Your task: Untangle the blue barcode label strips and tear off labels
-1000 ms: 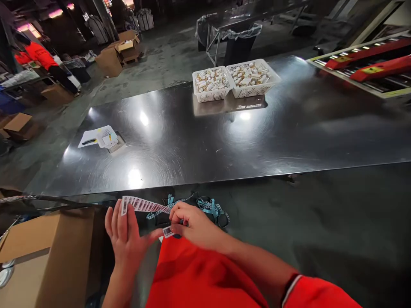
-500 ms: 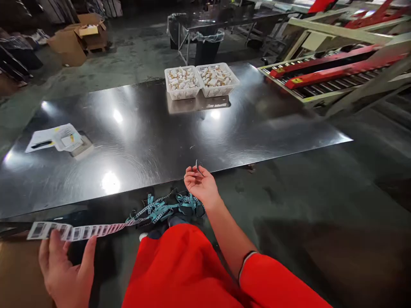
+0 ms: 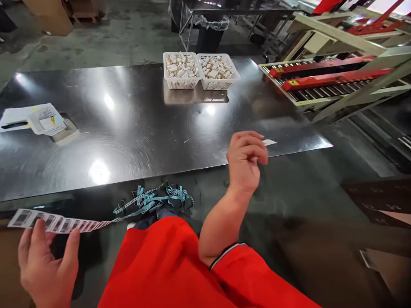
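My left hand (image 3: 45, 265) is low at the left and holds the end of a long strip of barcode labels (image 3: 54, 222). The strip trails right to a tangle of blue backing tape (image 3: 154, 201) on the floor below the table edge. My right hand (image 3: 245, 162) is raised over the near right edge of the steel table (image 3: 144, 128). Its fingers are curled, and a small white label (image 3: 269, 142) sticks out at the fingertips. Red sleeves and red clothing fill the bottom of the view.
Two white baskets (image 3: 180, 82) (image 3: 221, 83) full of small packets stand at the table's far edge. Papers, a pen and a small basket (image 3: 48, 122) lie at the left. A roller conveyor (image 3: 321, 81) runs at the right. A lined bin (image 3: 208, 34) stands behind the table.
My right hand has pulled a single label off the strip and carried it up and right over the table edge. My left hand has drawn the strip out to the left. The view has swung right.
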Available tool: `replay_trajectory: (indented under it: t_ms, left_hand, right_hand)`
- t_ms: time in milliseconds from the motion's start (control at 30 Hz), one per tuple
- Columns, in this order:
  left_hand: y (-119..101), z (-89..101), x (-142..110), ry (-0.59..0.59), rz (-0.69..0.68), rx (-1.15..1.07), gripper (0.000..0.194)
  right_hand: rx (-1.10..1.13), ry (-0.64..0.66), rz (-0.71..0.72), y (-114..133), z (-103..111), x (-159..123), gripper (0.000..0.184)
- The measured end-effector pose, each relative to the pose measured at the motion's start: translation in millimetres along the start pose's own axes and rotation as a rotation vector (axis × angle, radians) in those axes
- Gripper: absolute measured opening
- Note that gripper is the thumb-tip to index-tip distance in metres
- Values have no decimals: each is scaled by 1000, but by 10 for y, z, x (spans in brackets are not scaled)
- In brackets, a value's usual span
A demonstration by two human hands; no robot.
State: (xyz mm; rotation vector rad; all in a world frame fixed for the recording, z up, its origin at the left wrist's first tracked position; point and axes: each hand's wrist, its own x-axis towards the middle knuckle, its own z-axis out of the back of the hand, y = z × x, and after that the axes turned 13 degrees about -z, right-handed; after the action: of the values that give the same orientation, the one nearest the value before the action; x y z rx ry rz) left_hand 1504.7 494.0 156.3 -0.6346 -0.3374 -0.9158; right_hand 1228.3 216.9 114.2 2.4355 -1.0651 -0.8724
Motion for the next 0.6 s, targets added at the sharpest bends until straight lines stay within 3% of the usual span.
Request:
replay_trajectory:
  t_ms: [133, 233, 333, 400, 500, 600]
  left_hand:
    - [26, -72, -16, -19, -78, 24, 67]
    - [76, -120, -40, -8, -87, -1, 59]
    - [124, -140, -65, 30, -59, 0, 57]
    - [145, -139, -79, 74, -24, -2, 58]
    - [159, -128, -88, 124, 32, -2, 61]
    - [167, -124, -77, 160, 79, 14, 68]
  right_hand:
    - [-60, -117, 130, 65, 95, 60, 31]
    - [23, -327, 205, -141, 200, 237, 38]
    - [53, -664, 43, -601, 421, 465, 31]
    - [45, -818, -57, -927, 639, 595, 30]
    - [22, -945, -124, -1270, 968, 754, 30]
    - [-34, -997, -130, -1411, 1166, 916, 27]
